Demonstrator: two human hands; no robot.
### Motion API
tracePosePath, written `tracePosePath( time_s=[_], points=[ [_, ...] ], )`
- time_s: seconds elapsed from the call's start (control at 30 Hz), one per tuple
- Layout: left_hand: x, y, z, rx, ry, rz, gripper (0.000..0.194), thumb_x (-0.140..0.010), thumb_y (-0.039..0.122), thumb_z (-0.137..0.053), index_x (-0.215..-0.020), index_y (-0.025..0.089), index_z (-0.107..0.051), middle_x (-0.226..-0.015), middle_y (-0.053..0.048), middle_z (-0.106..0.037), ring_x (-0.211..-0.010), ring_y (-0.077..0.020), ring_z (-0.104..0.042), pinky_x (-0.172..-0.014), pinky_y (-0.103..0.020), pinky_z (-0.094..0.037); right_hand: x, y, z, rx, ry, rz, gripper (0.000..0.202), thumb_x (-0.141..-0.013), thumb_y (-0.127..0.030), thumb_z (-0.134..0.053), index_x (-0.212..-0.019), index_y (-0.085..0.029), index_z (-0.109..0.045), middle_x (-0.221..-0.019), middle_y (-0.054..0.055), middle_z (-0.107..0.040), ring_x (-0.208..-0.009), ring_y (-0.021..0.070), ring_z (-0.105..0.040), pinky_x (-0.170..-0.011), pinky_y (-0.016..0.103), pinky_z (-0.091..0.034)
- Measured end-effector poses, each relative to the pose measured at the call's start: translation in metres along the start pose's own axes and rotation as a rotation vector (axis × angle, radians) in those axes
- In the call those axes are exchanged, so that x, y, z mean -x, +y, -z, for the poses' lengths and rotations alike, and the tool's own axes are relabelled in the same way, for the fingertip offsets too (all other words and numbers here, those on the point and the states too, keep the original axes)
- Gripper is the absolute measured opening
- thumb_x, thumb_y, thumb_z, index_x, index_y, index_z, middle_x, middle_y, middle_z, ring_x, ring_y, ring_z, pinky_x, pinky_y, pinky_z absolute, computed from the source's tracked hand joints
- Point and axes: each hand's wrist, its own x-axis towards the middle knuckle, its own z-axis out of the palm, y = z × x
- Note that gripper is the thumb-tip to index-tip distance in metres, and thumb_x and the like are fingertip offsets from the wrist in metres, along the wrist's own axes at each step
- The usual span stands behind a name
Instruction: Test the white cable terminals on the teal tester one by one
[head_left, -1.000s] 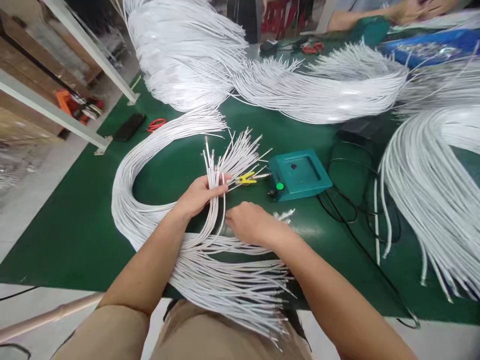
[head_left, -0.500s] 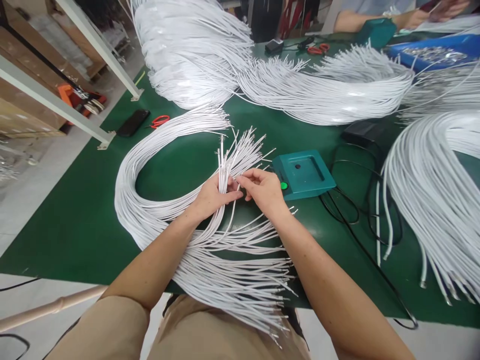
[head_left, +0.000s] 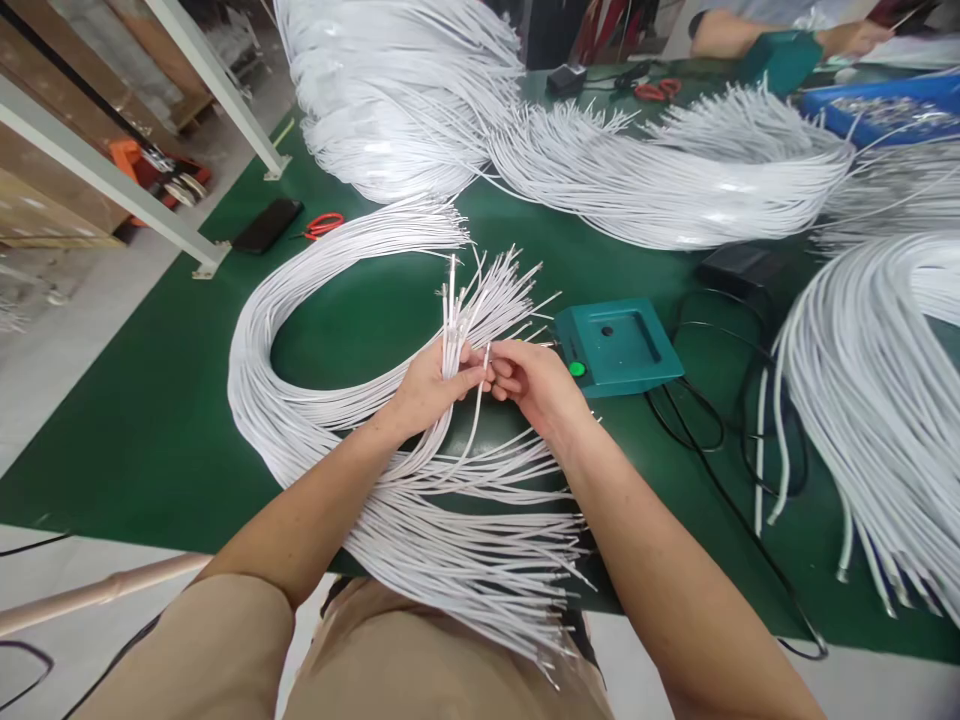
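Note:
My left hand [head_left: 435, 388] is closed round a small bunch of white cables [head_left: 451, 330], whose bare metal ends stick up above the fist. Between its thumb and fingers stands one single white cable [head_left: 481, 395], a little apart from the bunch. My right hand [head_left: 538, 382] is beside it with curled fingers at the tip of that cable; whether they pinch it is hard to make out. A large looped bundle of white cables [head_left: 259, 350] lies under and round my left forearm, its loose ends fanned out toward the front edge.
Right of my hands sits a teal device [head_left: 619, 345] with a green button and black cords. More white cable bundles [head_left: 675, 195] lie behind and at right. Red-handled cutters [head_left: 324, 225] and a black phone [head_left: 268, 225] are at left. Across the table, a person's hand [head_left: 855, 38] works near a blue tray [head_left: 817, 105].
My right hand has turned slightly and its fingers have shifted at the single cable's tip, which now shows above my left thumb. The view has moved a little.

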Motion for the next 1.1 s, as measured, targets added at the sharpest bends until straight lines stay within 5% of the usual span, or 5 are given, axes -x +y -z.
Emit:
tracePosePath(
  time_s=[0.2, 0.5, 0.77, 0.97, 1.1],
  points=[
    [0.003, -0.005, -0.003, -0.033, -0.145, -0.058, 0.022, -0.079, 0.027, -0.067, -0.091, 0.014, -0.054, -0.078, -0.004, -0.068, -0.071, -0.0135, -0.065, -0.063, -0.025, -0.05, 0.002, -0.006, 0.001, 0.041, -0.001, 0.013, 0.023, -0.074, -0.038, -0.065, -0.067, -0.016, -0.062, -0.046, -0.008, -0.036, -0.04, 0.0065, -0.038, -0.045, 0.023, -0.035],
    [0.004, -0.007, 0.001, -0.102, -0.054, -0.059, 0.024, -0.077, 0.031, -0.07, -0.083, 0.015, -0.053, -0.077, -0.003, -0.068, -0.067, -0.0133, -0.065, -0.058, -0.023, -0.048, 0.004, -0.006, 0.012, 0.025, -0.122, -0.05, 0.036, -0.075, -0.042, -0.07, -0.057, -0.016, -0.053, -0.048, -0.005, -0.046, -0.049, 0.0076, -0.045, -0.052, 0.022, -0.037],
    [0.004, -0.003, 0.001, -0.08, -0.027, -0.029, 0.026, -0.076, 0.029, -0.069, -0.086, 0.017, -0.049, -0.078, -0.001, -0.065, -0.068, -0.0122, -0.063, -0.059, -0.023, -0.047, 0.006, -0.007, 0.011, 0.056, -0.053, 0.011, 0.034, -0.07, -0.045, -0.074, -0.062, -0.015, -0.06, -0.054, -0.004, -0.053, -0.049, 0.0057, -0.044, -0.052, 0.021, -0.039],
    [0.003, -0.005, 0.004, -0.079, -0.073, -0.093, 0.042, -0.079, 0.028, -0.066, -0.118, 0.018, -0.051, -0.082, 0.0, -0.061, -0.07, -0.0111, -0.061, -0.058, -0.02, -0.046, 0.006, -0.008, 0.013, 0.101, -0.041, 0.008, 0.022, -0.068, -0.034, -0.076, -0.074, -0.014, -0.069, -0.058, -0.003, -0.057, -0.055, 0.0067, -0.052, -0.061, 0.022, -0.045],
    [0.003, -0.004, 0.005, -0.079, -0.078, -0.102, 0.039, -0.081, 0.027, -0.064, -0.117, 0.018, -0.056, -0.085, -0.001, -0.059, -0.071, -0.0106, -0.06, -0.057, -0.02, -0.046, 0.006, -0.009, 0.012, 0.283, 0.033, 0.086, 0.017, -0.071, -0.031, -0.07, -0.071, -0.014, -0.068, -0.065, -0.001, -0.062, -0.058, 0.0083, -0.053, -0.062, 0.024, -0.046]
  ],
)
